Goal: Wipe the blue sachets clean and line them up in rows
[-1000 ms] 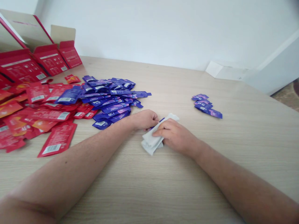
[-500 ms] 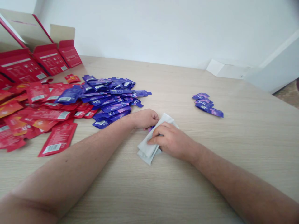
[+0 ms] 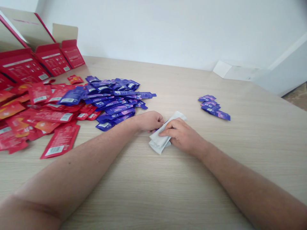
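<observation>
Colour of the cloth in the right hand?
The cloth is whitish, no pattern discernible; it shows in the head view, the only one.

I wear the only camera on my head, so it looks from above my own arms, forward and down upon the table (image 3: 148, 195). My two forearms (image 3: 240, 179) come in at the lower corners, and these are the nearest parts to it. My left hand (image 3: 151, 122) and my right hand (image 3: 183, 135) stand about the middle of the view, somewhat farther. Behind the table, it reaches up to the white wall (image 3: 168, 32). The view is wide: its left border cuts the red boxes (image 3: 54, 60).
</observation>
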`<state>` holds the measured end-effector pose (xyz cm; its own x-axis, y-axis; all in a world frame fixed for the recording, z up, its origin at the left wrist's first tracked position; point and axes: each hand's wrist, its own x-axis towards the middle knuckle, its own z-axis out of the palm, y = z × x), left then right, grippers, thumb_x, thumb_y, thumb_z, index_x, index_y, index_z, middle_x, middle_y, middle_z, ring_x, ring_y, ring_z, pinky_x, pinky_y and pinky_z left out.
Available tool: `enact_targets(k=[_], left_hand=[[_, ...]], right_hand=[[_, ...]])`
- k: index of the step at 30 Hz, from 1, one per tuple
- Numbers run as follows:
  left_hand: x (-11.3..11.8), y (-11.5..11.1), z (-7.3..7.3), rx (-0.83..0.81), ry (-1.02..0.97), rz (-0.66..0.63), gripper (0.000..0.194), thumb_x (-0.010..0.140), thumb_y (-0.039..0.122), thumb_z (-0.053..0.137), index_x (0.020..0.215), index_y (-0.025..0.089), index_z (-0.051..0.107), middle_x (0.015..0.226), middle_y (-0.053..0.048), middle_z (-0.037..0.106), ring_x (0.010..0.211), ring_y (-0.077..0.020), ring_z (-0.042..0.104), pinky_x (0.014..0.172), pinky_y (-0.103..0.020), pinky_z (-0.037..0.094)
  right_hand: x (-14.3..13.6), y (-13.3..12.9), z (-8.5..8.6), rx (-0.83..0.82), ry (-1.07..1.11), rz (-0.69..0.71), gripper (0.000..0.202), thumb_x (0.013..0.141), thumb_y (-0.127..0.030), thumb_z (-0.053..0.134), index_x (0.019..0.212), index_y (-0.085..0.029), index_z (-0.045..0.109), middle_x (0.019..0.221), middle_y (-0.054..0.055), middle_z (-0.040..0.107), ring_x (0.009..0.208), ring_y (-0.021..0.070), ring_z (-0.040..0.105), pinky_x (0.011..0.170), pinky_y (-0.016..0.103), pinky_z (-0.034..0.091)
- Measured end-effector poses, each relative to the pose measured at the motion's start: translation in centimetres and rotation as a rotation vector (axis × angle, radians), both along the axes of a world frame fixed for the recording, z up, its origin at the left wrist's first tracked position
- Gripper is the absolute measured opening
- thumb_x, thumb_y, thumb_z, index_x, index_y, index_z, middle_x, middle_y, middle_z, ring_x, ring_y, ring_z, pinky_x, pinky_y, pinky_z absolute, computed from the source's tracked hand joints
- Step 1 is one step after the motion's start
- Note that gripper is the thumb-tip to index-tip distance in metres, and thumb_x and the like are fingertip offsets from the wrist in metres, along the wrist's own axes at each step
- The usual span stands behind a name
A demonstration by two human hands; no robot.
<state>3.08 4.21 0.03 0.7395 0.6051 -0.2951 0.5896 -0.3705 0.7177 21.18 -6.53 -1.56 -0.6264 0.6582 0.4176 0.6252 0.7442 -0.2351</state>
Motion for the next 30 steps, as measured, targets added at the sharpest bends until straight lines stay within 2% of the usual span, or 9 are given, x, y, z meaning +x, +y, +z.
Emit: enact_targets(k=[2,6,11,17,22,27,30], left_hand=[[0.0,0.0,-0.1,0.006,0.01,0.001,0.011,0.079,0.022,0.053,0.073,0.019,0.063,0.05,0.005,0.058,0.044,-0.0096,0.054,0.042,-0.017,0.039],[-0.1,0.1,-0.2,0.019,0.014,-0.019,0.013,0.079,0.021,0.053,0.07,0.019,0.062,0.052,0.004,0.06,0.043,-0.0086,0.052,0.042,-0.017,0.037],[-0.1,-0.1,0.0,-0.007,-0.012,-0.008,0.014,0.083,0.027,0.056,0.073,0.019,0.062,0.049,0.005,0.057,0.043,-0.0087,0.051,0.04,-0.017,0.036],[-0.1,-0.1,0.1,-0.001,0.014,-0.021,0.015,0.083,0.025,0.055,0.072,0.019,0.061,0.052,0.004,0.06,0.045,-0.0087,0.055,0.042,-0.016,0.038],[-0.1,-0.2,0.2,-0.022,0.004,0.008,0.014,0.084,0.027,0.057,0.073,0.019,0.061,0.052,0.005,0.058,0.045,-0.0086,0.053,0.042,-0.016,0.038],[-0.1,-0.1,0.0,-0.034,-0.002,0.002,0.014,0.084,0.027,0.058,0.073,0.019,0.061,0.053,0.004,0.059,0.046,-0.0085,0.055,0.043,-0.015,0.039],[-0.1,-0.1,0.0,-0.038,-0.015,-0.008,0.016,0.085,0.027,0.057,0.073,0.019,0.061,0.052,0.005,0.058,0.043,-0.0079,0.053,0.04,-0.015,0.038]], right_hand=[[-0.1,-0.1,-0.1,0.007,-0.005,0.005,0.032,0.088,-0.007,0.062,0.109,-0.026,0.076,0.104,0.007,0.067,0.103,0.0235,0.057,0.093,0.042,0.048],[-0.8,-0.4,-0.3,0.001,-0.043,0.117,0.024,0.093,-0.015,0.061,0.108,-0.027,0.076,0.104,0.006,0.068,0.102,0.0225,0.057,0.093,0.04,0.048],[0.7,0.4,-0.1,-0.004,0.009,-0.021,0.036,0.085,-0.002,0.06,0.109,-0.024,0.075,0.104,0.007,0.066,0.102,0.0226,0.057,0.094,0.041,0.048],[0.5,0.3,0.1,-0.013,-0.004,0.076,0.033,0.088,-0.004,0.059,0.108,-0.025,0.075,0.104,0.006,0.067,0.104,0.0226,0.057,0.095,0.04,0.048],[1.3,0.9,0.1,-0.027,0.04,-0.063,0.042,0.082,0.001,0.059,0.111,-0.025,0.075,0.102,0.007,0.066,0.101,0.0235,0.058,0.093,0.043,0.048],[0.9,0.6,0.0,-0.012,0.009,0.038,0.036,0.086,-0.002,0.058,0.108,-0.025,0.075,0.105,0.007,0.067,0.104,0.0232,0.058,0.094,0.04,0.048],[1.2,0.8,-0.1,-0.028,0.022,-0.004,0.039,0.084,0.0,0.058,0.11,-0.025,0.074,0.103,0.007,0.066,0.103,0.0229,0.058,0.095,0.041,0.048]])
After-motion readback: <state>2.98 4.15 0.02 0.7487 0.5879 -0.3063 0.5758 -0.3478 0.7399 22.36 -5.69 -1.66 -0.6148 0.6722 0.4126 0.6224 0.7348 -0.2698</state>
